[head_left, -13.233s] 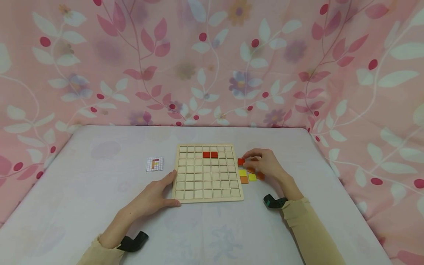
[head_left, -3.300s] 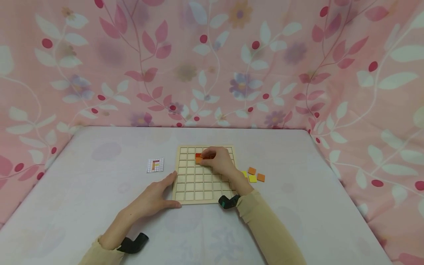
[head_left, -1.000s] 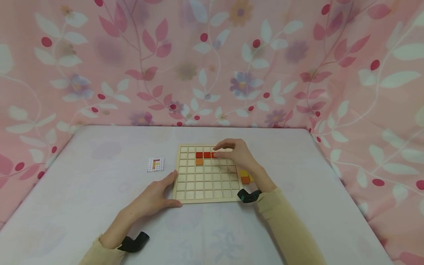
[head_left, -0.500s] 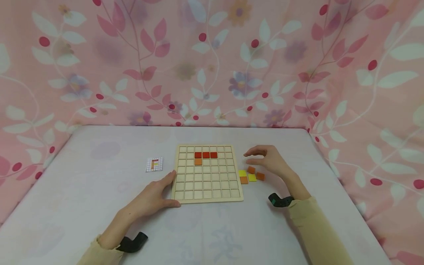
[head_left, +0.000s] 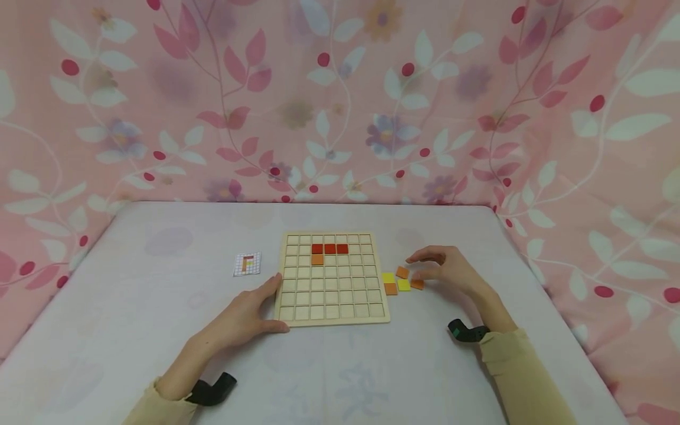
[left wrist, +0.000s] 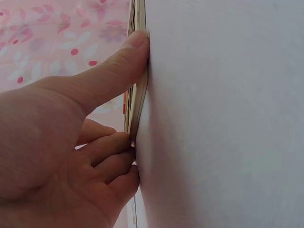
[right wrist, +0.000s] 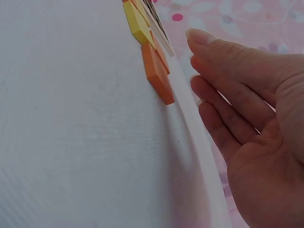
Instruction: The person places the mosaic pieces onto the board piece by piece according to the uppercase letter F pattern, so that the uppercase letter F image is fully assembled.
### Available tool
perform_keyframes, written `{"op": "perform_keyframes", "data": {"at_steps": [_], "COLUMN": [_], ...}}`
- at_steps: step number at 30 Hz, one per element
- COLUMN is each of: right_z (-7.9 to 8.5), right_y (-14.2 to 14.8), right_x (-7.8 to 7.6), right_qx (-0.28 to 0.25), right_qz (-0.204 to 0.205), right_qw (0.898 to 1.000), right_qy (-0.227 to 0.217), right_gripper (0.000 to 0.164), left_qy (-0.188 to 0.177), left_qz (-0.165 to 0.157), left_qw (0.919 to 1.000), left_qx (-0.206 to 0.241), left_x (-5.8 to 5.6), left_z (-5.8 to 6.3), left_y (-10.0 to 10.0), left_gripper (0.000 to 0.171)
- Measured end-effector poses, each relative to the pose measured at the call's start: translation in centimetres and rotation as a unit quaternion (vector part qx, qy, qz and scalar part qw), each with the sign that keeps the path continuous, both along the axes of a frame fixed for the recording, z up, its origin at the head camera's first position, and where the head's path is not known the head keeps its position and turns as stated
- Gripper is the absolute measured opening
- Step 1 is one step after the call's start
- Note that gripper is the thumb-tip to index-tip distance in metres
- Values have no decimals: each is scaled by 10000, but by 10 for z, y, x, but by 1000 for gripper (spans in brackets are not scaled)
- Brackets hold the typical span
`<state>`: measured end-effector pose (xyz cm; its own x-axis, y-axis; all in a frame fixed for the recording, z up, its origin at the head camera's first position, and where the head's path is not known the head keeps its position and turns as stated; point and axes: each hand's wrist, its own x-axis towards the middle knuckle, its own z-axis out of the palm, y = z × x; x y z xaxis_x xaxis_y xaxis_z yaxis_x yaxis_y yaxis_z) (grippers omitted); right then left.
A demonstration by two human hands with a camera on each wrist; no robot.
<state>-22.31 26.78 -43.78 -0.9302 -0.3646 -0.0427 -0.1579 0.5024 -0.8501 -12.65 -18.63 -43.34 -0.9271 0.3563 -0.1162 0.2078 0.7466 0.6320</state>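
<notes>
A square wooden grid board (head_left: 340, 324) lies on the table, with three red tiles (head_left: 330, 249) in a row and an orange tile (head_left: 317, 260) directly below the leftmost one. My left hand (head_left: 244, 316) holds the board's near left corner, thumb on the near edge and fingertips against the left edge. Right of the board lie loose tiles: two yellow, one of them a yellow tile (head_left: 404, 285), and three orange, one of them an orange tile (head_left: 402, 273). Thumb and fingers parted, my right hand (head_left: 448, 271) hovers over the rightmost orange tile (head_left: 417, 284), holding nothing.
Left of the board lies a small card (head_left: 247, 264) printed with a coloured grid pattern. A white cloth covers the table (head_left: 340, 372), and a pink floral curtain (head_left: 340, 118) hangs behind it and at the sides.
Since the oldest frame, a third red tile and an orange tile have come onto the board. The right hand has left the red row and moved right to the loose tiles. The left hand stays put.
</notes>
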Motion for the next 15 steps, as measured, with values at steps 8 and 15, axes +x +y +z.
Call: {"op": "perform_keyframes", "data": {"at_steps": [8,15], "right_z": [-5,-9], "right_y": [5,9], "right_x": [2,2], "right_qx": [202,313], "right_qz": [261,454], "right_qw": [9994,9984], "right_qy": [-70,77], "right_gripper": [40,43], "left_qy": [-34,-1], "left_qz": [-6,-8], "left_qw": [10000,10000], "left_qx": [35,42], "left_x": [1,2], "left_z": [1,1], "left_y": [0,-1], "left_gripper": [108,108]}}
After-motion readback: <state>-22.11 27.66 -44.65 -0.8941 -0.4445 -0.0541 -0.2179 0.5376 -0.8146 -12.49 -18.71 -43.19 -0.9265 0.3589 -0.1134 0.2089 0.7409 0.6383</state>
